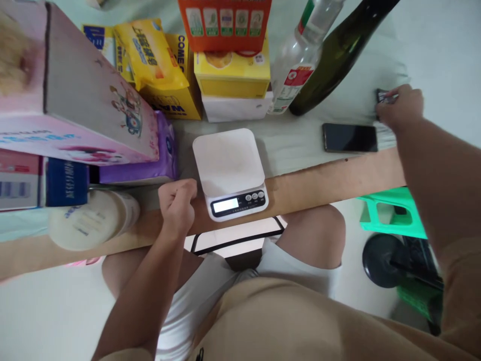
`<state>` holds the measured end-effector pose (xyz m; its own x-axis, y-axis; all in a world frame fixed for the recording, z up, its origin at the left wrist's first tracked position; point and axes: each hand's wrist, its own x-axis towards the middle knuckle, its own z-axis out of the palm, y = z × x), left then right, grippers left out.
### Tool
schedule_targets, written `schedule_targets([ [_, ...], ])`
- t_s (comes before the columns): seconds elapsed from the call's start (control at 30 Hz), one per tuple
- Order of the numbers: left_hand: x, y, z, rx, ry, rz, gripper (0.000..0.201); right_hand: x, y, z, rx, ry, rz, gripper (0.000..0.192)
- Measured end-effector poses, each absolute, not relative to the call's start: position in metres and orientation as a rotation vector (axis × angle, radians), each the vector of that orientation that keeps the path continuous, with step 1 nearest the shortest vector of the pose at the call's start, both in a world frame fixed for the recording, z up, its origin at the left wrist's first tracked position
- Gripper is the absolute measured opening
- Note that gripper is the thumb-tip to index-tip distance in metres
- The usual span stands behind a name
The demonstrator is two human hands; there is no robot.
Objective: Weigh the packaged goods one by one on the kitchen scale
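Observation:
A white kitchen scale (230,160) sits at the front edge of the table, its display lit and its flat pan bare. Just left of it, my left hand (178,204) rests on the table edge, curled into a fist with nothing visible in it. Far to the right, my right hand (406,108) has its fingers closed on a small dark packet (382,97) with pale print; my fingers cover part of it. Between the scale and that hand lies a black smartphone (350,138), screen up and dark.
On the left stand a pink carton (101,100), a purple pack (165,150) and a white tub (90,220). Behind the scale are yellow packets (150,55), a yellow box (233,75), an orange box (225,22), a clear bottle (296,60) and a green bottle (338,55).

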<state>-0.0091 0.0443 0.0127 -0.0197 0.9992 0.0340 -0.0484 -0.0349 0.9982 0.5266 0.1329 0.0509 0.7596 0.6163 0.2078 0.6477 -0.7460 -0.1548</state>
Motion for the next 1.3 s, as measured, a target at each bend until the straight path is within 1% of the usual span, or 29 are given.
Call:
schedule_targets([
  [0.1,-0.010,0.043,0.012,1.178,1.148,1.262,0.048,0.508,0.131,0.055,-2.730,-0.837,-0.096,0.031],
  [0.2,-0.010,0.042,0.014,1.184,1.140,1.225,0.047,0.475,0.126,0.055,-2.478,-0.957,-0.072,0.032],
  [0.27,-0.008,0.041,0.018,1.197,1.153,1.214,0.043,0.447,0.124,0.052,-2.215,-0.981,0.031,0.035],
  [0.33,-0.007,0.040,0.023,1.206,1.160,1.204,0.041,0.419,0.127,0.048,-1.961,-0.969,0.157,0.049],
  [0.43,-0.005,0.040,0.028,1.209,1.155,1.184,0.041,0.388,0.141,0.042,-1.501,-1.173,0.377,0.066],
  [0.5,-0.005,0.040,0.030,1.202,1.150,1.187,0.043,0.376,0.154,0.037,-1.202,-1.303,0.464,0.066],
  [0.57,-0.005,0.040,0.032,1.198,1.140,1.186,0.043,0.371,0.165,0.032,-1.022,-1.315,0.484,0.063],
  [0.67,-0.005,0.041,0.036,1.205,1.119,1.166,0.042,0.368,0.175,0.028,-1.073,-1.242,0.501,0.069],
  [0.77,-0.005,0.042,0.040,1.210,1.089,1.154,0.041,0.364,0.176,0.031,-1.221,-1.205,0.502,0.060],
  [0.83,-0.005,0.043,0.041,1.205,1.079,1.154,0.040,0.360,0.175,0.036,-1.266,-1.178,0.493,0.059],
  [0.9,-0.005,0.042,0.041,1.200,1.074,1.163,0.040,0.355,0.172,0.045,-1.339,-1.025,0.468,0.059],
  [0.93,-0.006,0.042,0.041,1.199,1.073,1.170,0.040,0.352,0.168,0.051,-1.386,-0.906,0.455,0.056],
  [1.0,-0.008,0.040,0.041,1.203,1.073,1.182,0.040,0.345,0.156,0.065,-1.426,-0.679,0.432,0.045],
  [1.07,-0.010,0.039,0.041,1.216,1.071,1.190,0.041,0.335,0.135,0.078,-1.374,-0.577,0.406,0.037],
  [1.17,-0.011,0.036,0.041,1.293,1.051,1.188,0.041,0.314,0.098,0.090,-1.271,-0.643,0.322,0.034],
  [1.2,-0.011,0.036,0.040,1.330,1.044,1.180,0.042,0.305,0.087,0.090,-1.273,-0.693,0.302,0.029],
  [1.23,-0.010,0.035,0.039,1.357,1.038,1.176,0.043,0.296,0.078,0.088,-1.277,-0.777,0.281,0.019],
  [1.27,-0.008,0.035,0.038,1.366,1.028,1.182,0.044,0.285,0.071,0.084,-1.272,-0.893,0.263,0.017],
  [1.3,-0.005,0.036,0.038,1.356,1.012,1.199,0.045,0.273,0.066,0.080,-1.251,-1.031,0.248,0.037],
])
